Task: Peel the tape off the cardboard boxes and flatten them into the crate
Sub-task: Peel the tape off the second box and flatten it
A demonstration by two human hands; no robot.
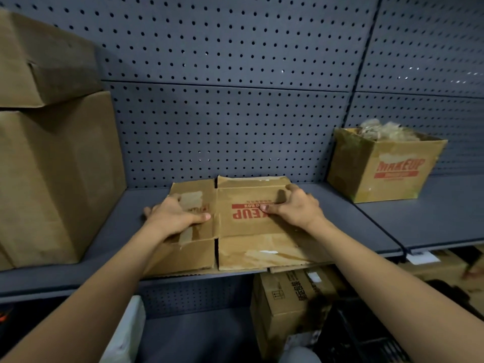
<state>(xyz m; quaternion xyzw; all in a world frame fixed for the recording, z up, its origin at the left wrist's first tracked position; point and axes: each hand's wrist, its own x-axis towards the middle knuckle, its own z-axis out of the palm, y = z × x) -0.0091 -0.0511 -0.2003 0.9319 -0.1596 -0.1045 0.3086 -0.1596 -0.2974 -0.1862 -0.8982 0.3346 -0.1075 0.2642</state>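
Bare shelf (366,221) lies open between the flattened box (248,239) at the front edge and the open box (379,169) back right — tall stacked boxes (52,166) wall off the left end.

The right hand (294,208) is covering the middle letters of the red print (239,214) on the flattened box (243,247). At nine o'clock the view's left edge is cutting off the stacked boxes (52,166). At two o'clock the open box (379,171) is showing its contents only as a blur.

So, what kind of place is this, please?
Probably a shop stockroom or retail aisle: a grey metal shelf with a perforated back panel, large cardboard boxes stacked at the left, an open MAKEUP box at the right.
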